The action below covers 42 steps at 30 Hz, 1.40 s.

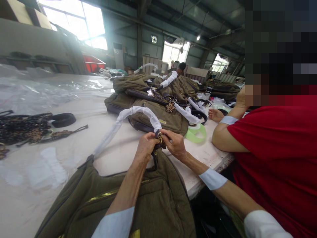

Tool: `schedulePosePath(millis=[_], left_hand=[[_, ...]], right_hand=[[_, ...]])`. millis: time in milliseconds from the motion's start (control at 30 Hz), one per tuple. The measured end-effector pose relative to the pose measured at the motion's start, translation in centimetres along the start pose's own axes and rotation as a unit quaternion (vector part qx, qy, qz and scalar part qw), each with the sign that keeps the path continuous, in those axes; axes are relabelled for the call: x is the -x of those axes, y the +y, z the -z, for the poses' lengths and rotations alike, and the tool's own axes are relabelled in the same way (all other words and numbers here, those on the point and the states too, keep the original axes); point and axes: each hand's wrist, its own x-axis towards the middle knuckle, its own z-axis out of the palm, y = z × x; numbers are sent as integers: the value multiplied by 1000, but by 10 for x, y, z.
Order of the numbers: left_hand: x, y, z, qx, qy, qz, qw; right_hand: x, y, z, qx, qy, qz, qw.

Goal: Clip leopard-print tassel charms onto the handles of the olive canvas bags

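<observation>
An olive corduroy shoulder bag with a gold zipper lies in front of me at the table's near edge. Its handle, wrapped in white paper, arches up and away from me. Where the handle's right end meets the bag, a gold ring sits on a dark strap tab. My left hand pinches the dark tab from the left. My right hand pinches at the gold ring from the right, its fingertips partly covering a small brown charm there.
Several olive bags are piled beyond my hands, with a leopard-print charm. A green tape roll lies right of them. Leopard straps and clear plastic are on the left. A person in a red shirt sits close on the right.
</observation>
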Motion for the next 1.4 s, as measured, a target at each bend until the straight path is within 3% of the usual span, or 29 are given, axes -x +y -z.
schedulePosePath(millis=[200,300,467,533,633,800,867,1000,1167,1267,1400], left_hand=[[1,2,0,41,2,11,999],[4,6,2,98,-49,9,994],[7,13,5,138,-129,24,982],[7,13,4,138,-116,30,983],[3,8,1,124,-46,21,991],[-6,-12,3,6,57,19,998],[-7,-16,5,-34,64,23,997],[-7,-10,13,-102,48,3,994],[-6,0,18,-158,117,-123,973],[-3,3,14,-154,90,-179,968],[1,6,6,-118,2,-161,980]], right_hand=[[-3,-5,-4,-12,40,-28,999],[-7,-10,-3,-5,72,-74,995],[-8,-12,1,-19,92,-95,991],[-5,-10,1,-27,95,-100,990],[-2,-8,-2,-27,78,-102,991],[-9,-4,-4,-47,104,-117,987],[-10,-1,-3,-67,110,-133,983],[-3,7,-3,-109,53,-172,978],[3,9,-4,-170,-2,-199,965],[1,4,-1,-182,-5,-202,962],[-1,-4,6,-173,-6,-187,967]])
